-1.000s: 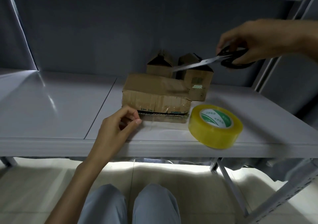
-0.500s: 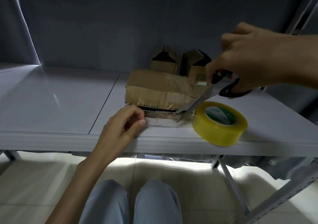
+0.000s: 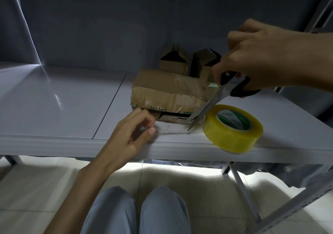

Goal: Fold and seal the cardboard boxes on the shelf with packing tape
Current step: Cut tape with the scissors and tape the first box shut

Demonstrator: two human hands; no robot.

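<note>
Grey metal shelf [image 3: 63, 107] | flat taped brown cardboard box [image 3: 167, 93] mid-shelf | left hand [image 3: 129, 134] pinching, probably clear tape | right hand [image 3: 266, 62] gripping black-handled scissors [image 3: 216, 98], now lowered beside yellow tape roll [image 3: 232, 127] | cut imminent.

On the shelf [image 3: 63, 107], the taped box [image 3: 167, 93] lies just behind the left grip [image 3: 133, 134]. The tape roll [image 3: 232, 127] sits to that grip's right, below the right grip [image 3: 261, 61] holding scissors [image 3: 212, 104]. Two small boxes [image 3: 173, 61] stand behind the taped box.
</note>
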